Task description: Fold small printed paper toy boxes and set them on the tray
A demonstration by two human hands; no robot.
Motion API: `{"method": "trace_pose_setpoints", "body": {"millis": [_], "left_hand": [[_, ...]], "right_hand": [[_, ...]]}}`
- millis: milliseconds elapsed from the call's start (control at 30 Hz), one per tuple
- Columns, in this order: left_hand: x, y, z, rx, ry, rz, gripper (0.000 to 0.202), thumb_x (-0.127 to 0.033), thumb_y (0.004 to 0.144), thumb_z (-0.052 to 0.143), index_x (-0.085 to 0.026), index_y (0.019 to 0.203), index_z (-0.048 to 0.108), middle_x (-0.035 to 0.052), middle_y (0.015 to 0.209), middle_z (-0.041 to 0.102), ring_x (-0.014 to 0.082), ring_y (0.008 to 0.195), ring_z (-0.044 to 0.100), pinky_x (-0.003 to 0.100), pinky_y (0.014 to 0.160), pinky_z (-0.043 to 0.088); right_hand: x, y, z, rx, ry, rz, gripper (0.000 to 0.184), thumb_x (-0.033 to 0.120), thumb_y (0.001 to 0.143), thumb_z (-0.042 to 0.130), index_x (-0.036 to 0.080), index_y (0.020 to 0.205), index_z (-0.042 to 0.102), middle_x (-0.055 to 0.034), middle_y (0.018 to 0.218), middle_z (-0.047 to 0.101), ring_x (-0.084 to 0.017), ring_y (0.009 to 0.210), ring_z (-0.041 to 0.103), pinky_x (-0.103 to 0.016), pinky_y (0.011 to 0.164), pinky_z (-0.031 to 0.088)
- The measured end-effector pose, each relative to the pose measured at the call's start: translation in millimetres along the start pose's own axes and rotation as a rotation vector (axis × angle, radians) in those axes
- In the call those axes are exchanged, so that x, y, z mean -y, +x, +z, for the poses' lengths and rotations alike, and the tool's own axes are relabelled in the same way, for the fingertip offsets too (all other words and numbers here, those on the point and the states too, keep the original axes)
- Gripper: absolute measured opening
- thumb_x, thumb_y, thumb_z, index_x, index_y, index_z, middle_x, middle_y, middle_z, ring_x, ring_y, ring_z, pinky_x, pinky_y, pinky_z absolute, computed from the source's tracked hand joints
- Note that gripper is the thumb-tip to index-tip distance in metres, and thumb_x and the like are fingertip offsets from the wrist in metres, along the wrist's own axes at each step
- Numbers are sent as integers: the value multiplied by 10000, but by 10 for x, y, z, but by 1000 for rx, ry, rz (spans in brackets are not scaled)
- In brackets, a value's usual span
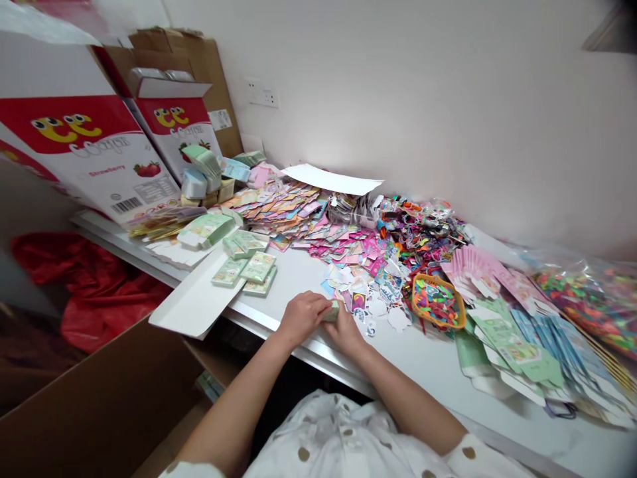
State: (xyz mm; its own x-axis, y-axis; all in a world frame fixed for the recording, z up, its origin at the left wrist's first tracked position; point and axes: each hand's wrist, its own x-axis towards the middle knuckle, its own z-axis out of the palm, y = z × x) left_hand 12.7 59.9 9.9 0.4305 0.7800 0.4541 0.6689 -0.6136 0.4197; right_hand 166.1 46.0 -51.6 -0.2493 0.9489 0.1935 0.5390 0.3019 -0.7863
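Observation:
My left hand [302, 316] and my right hand [345, 329] meet at the near edge of the white table [428, 362]. Both are closed on one small pale green packet [330, 311], which peeks out between them. Just beyond my fingers lie several loose stickers and small cards [359, 300]. To the left, finished green packets [243, 267] lie in a small group on the table and on a white cardboard sheet [194, 302].
An orange basket of colourful bits [438, 302] sits right of my hands. Flat green and pink box blanks [507, 332] fan out at right. Piles of colourful cards [293, 206] fill the back. Red-and-white cartons [89, 153] stand at left; a brown box [99, 405] sits below.

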Motion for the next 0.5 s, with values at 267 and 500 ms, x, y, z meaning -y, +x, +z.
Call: {"method": "trace_pose_setpoints", "body": {"millis": [267,500], "left_hand": [[1,-161,146,-30,5,50,261,-290,866,501,-215,1077,634,77,1076,666,215,989,601,376,845,480],[37,-379,234,-159,-287,-98,485,-245,871,480,-234,1346,383,98,1420,383,227,1319,345,424,1038,386]], "right_hand": [[-32,-15,0,11,35,-7,451,183,770,524,157,1188,357,-91,944,639,-208,808,621,-331,703,495],[33,29,-58,7,155,57,434,218,759,572,171,1162,415,-82,961,644,-204,847,607,-338,737,484]]}}
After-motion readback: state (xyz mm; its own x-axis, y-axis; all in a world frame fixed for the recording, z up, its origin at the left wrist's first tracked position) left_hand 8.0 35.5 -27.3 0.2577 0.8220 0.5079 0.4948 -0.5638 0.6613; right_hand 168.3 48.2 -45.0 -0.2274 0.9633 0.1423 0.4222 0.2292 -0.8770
